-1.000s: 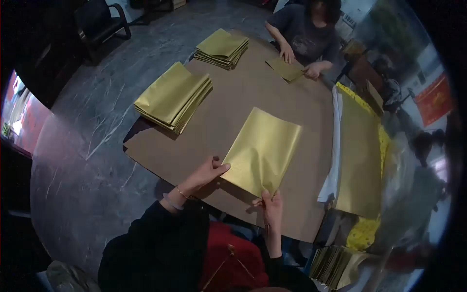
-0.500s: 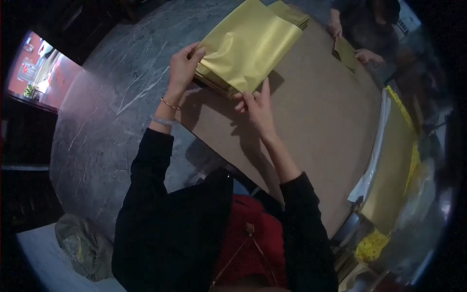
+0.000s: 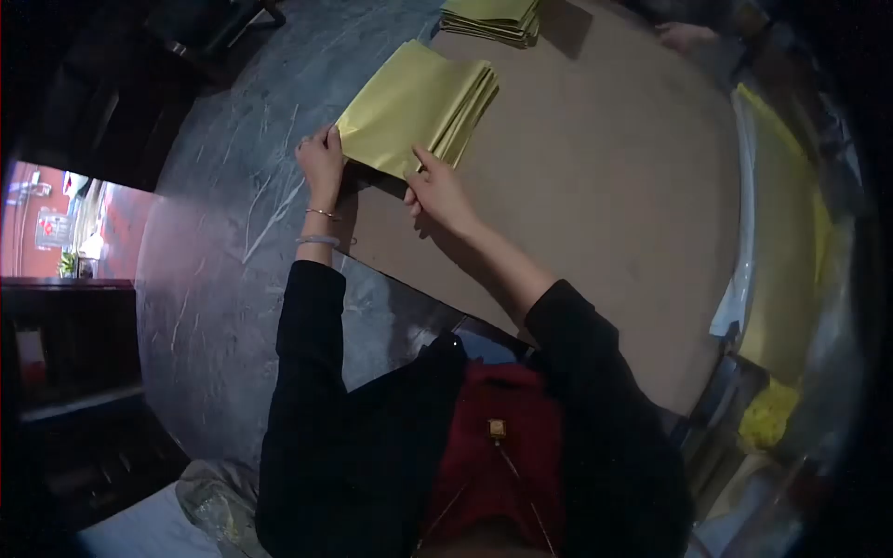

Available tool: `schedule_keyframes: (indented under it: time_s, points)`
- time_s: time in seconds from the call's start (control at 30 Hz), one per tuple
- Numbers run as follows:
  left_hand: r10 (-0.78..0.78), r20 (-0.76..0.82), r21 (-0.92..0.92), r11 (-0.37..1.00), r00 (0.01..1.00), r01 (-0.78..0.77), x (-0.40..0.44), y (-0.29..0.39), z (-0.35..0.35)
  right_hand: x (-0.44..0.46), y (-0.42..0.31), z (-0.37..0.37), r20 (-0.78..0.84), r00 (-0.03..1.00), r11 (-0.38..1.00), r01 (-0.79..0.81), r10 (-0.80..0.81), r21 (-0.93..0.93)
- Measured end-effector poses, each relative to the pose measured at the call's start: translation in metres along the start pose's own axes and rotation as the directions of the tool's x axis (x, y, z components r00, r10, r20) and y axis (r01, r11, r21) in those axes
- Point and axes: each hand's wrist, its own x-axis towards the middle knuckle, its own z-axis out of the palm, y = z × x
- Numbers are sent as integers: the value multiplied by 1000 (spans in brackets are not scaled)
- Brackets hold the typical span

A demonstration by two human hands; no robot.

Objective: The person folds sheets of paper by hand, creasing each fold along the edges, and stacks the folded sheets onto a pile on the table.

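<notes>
A stack of folded gold paper sheets [image 3: 409, 107] is held out in front of me, its layered edges showing on the right side. My left hand [image 3: 322, 169] pinches its lower left corner, the thumb on top and the other fingers out of sight underneath. At the near right corner, my right hand [image 3: 441, 197] grips the edge, with one finger lying along the top sheet and the others curled below. Behind this stack, a second gold paper stack [image 3: 491, 11] lies at the far end of the brown board [image 3: 595, 214].
The board lies on a grey marbled surface [image 3: 219, 270]. Along the right stands a large yellow sheet [image 3: 781, 270] with white plastic beside it, and a yellow bundle [image 3: 768, 414] below. Another person's hand [image 3: 686, 37] shows at the upper right.
The held stack has come away from the other stack behind it, and a gap now shows between them. My view has shifted. The other person's gold paper is no longer visible.
</notes>
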Motion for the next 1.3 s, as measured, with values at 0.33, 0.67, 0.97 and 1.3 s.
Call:
schedule_keyframes:
  time_s: [0.33,0.67,0.97,1.3]
  points:
    - [-259,219,-657,674,941,338,3,14,11,3,3,-6,-54,927,630,209,-372,-748]
    - [-145,-199,-278,957,969,86,-1,45,-9,-101,-8,-43,34,917,585,282,-398,-761]
    - [902,133,-785,350,412,-512,-93,307,-5,-328,26,-162,-699,467,688,-230,-542,-688]
    - [944,-118,-911,-227,-308,-346,-201,590,59,-487,29,-390,-592,399,317,-570,-700,-758]
